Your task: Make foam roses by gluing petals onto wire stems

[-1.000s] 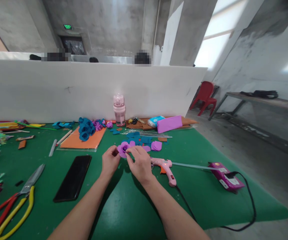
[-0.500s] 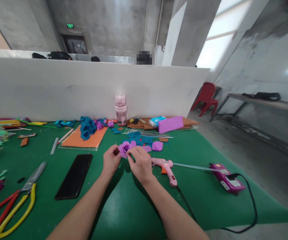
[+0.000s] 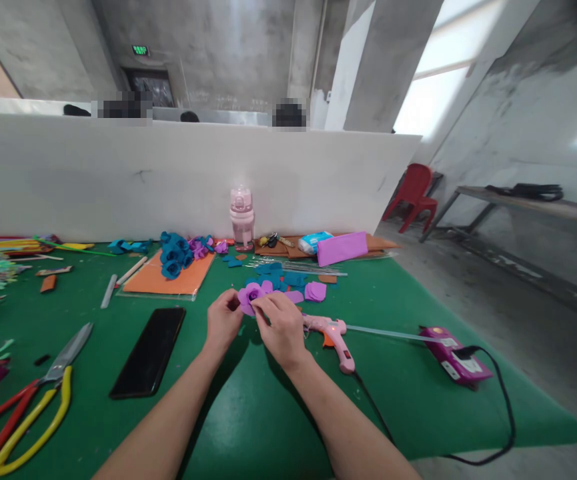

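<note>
Lower left: scissors, phone on the green mat. Centre: left hand and right hand both pinch a purple flower, fingertips closed on its petals. It looks partly built; loose purple petals lie just right. Glue gun beside the right hand. Further back, finished blue flowers on an orange sheet; bottle at the white wall.

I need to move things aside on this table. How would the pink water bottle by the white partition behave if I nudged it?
The pink water bottle stands upright, tall and narrow, so a push near its lid would probably tip it; once down, it would likely roll on the green mat. How full it is cannot be seen, so its weight is uncertain.
</note>
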{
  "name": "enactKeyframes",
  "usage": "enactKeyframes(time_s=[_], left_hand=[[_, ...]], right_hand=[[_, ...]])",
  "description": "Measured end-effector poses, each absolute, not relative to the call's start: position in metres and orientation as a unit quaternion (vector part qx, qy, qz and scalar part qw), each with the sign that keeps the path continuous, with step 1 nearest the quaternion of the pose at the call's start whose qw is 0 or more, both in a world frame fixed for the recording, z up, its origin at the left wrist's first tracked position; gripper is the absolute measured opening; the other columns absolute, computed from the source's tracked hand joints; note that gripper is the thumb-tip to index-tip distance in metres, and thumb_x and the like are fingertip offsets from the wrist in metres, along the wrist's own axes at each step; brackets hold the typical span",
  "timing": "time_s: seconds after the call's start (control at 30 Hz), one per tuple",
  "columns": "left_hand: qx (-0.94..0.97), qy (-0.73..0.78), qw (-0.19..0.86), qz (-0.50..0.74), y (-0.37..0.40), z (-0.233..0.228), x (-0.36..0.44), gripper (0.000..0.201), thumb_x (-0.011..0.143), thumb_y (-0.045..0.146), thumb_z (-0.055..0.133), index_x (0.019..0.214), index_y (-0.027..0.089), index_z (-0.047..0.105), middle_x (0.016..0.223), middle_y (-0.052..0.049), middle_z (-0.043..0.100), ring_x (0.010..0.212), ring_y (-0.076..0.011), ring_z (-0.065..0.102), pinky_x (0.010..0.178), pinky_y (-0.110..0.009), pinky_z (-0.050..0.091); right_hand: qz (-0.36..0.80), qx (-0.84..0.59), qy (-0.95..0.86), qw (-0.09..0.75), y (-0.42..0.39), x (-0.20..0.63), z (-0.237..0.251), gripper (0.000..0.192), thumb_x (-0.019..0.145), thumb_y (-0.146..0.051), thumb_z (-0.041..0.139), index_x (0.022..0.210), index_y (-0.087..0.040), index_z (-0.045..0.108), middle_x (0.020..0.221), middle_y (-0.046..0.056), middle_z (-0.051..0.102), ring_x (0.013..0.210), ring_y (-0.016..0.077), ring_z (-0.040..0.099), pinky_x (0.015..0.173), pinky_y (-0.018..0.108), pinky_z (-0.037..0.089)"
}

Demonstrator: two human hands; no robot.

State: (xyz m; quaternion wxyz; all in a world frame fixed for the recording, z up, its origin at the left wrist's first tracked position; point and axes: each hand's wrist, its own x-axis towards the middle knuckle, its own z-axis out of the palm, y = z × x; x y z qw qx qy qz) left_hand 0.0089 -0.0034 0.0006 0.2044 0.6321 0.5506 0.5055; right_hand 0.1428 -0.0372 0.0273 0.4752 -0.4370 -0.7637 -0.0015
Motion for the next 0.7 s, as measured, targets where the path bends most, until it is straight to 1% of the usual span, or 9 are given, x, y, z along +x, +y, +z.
enactKeyframes(time_s=[0.1,0.2,0.4,0.7], left_hand=[[0.634,0.554,0.201,0.501,-0.0036,0.0008,0.009,0.011,0.066,0.02,0.052,0.056,0.017,0.048,0.054,0.006,0.042,0.054,-0.0086,0.037,0.052,-0.019,0.029],[0.636,0.553,0.2,0.5,-0.0037,0.0007,0.0093,0.01,0.066,0.02,0.052,0.057,0.017,0.049,0.054,0.006,0.043,0.054,-0.0086,0.037,0.052,-0.019,0.029],[0.637,0.559,0.193,0.495,-0.0053,0.0022,0.011,0.015,0.067,0.022,0.053,0.055,0.017,0.046,0.053,0.007,0.039,0.053,-0.0078,0.035,0.051,-0.018,0.028],[0.628,0.56,0.219,0.495,-0.0051,0.0013,0.0117,0.009,0.067,0.022,0.053,0.059,0.016,0.05,0.055,0.006,0.044,0.055,-0.0082,0.038,0.052,-0.018,0.031]], right_hand=[[-0.003,-0.441,-0.759,0.48,-0.0373,0.1425,0.0271,0.017,0.085,-0.015,0.045,0.086,-0.021,0.061,0.082,0.005,0.061,0.082,0.017,0.053,0.074,0.029,0.04],[-0.008,-0.447,-0.756,0.478,-0.0371,0.1423,0.0266,0.016,0.085,-0.017,0.045,0.084,-0.02,0.061,0.08,0.005,0.061,0.081,0.0167,0.053,0.074,0.028,0.04],[-0.017,-0.446,-0.755,0.48,-0.0364,0.1424,0.0258,0.016,0.084,-0.014,0.046,0.081,-0.02,0.061,0.079,0.004,0.061,0.079,0.0157,0.052,0.072,0.027,0.039],[-0.004,-0.445,-0.743,0.499,-0.0374,0.141,0.0266,0.014,0.083,-0.014,0.048,0.082,-0.02,0.06,0.079,0.004,0.06,0.078,0.0154,0.053,0.072,0.027,0.04]])
